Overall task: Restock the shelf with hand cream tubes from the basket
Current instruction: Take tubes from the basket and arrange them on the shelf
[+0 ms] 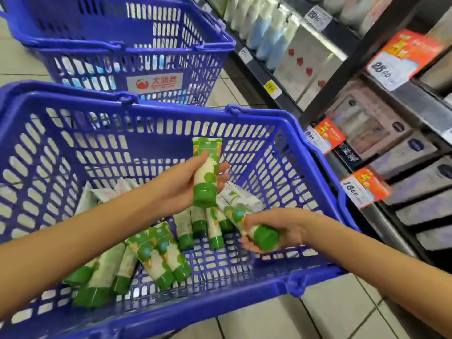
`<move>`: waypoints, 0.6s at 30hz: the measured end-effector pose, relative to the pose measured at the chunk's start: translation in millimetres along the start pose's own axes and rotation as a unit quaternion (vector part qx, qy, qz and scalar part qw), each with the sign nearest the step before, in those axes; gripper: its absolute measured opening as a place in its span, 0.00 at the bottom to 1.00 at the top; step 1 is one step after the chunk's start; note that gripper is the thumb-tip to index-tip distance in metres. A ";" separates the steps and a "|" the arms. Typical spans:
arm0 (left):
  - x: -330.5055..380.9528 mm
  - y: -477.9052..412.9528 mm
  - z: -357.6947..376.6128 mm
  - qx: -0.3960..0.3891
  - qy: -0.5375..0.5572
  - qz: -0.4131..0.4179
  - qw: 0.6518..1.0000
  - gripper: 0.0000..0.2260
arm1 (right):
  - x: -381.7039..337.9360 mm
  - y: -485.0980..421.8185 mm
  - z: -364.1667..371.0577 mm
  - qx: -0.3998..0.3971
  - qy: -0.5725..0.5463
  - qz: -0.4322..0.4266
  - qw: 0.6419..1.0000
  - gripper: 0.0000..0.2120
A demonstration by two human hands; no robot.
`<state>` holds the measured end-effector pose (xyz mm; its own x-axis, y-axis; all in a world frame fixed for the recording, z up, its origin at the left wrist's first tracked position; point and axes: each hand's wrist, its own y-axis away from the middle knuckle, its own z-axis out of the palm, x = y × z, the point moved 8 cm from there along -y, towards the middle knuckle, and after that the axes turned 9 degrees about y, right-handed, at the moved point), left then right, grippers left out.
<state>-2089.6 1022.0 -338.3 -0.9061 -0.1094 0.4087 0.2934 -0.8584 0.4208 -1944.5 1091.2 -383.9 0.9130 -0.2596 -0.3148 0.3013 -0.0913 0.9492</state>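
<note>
A blue plastic basket [315, 152] in front of me holds several white hand cream tubes with green caps [159, 258]. My left hand [181, 182] holds one tube [205, 174] upright above the pile, cap down, gripped between thumb and fingers. Lower right, inside the basket, my right hand [283, 231] grips another tube [254, 228] lying tilted, its green cap toward me. The dark shelf [381, 211] runs along the right side, beside the basket.
A second blue basket [137, 47] with other packs stands behind the first. The shelf carries boxed goods [401, 152], bottles [266, 28] and orange price tags [364, 187]. Pale tiled floor [337, 311] lies below the basket.
</note>
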 end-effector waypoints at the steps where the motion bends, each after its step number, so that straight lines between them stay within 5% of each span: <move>1: -1.1 1.6 2.6 -0.006 0.007 0.000 1.000 0.14 | -8.8 12.7 -1.9 0.002 -0.013 -0.052 0.999 0.04; 5: -15.6 6.5 36.1 -0.039 -0.027 0.001 0.999 0.17 | -30.3 72.6 -17.9 0.006 -0.068 -0.282 0.957 0.04; 8: -36.8 2.9 83.7 -0.079 -0.082 0.007 0.993 0.16 | -15.9 118.0 -46.5 0.021 -0.087 -0.388 0.917 0.14; 13: -103.2 -1.4 190.8 -0.203 -0.201 -0.055 0.957 0.07 | 34.0 188.5 -107.2 0.071 -0.118 -0.462 0.876 0.13; 18: -188.4 5.9 290.5 -0.357 -0.230 -0.138 0.895 0.15 | 99.6 258.3 -162.8 0.143 -0.153 -0.481 0.851 0.13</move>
<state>-1828.6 1183.1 -177.6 -0.6445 0.2333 0.7281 -0.3411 -0.9400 -0.0008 -1731.0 1198.4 -169.3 0.1545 -0.1668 -0.9738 0.7491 -0.6228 0.2256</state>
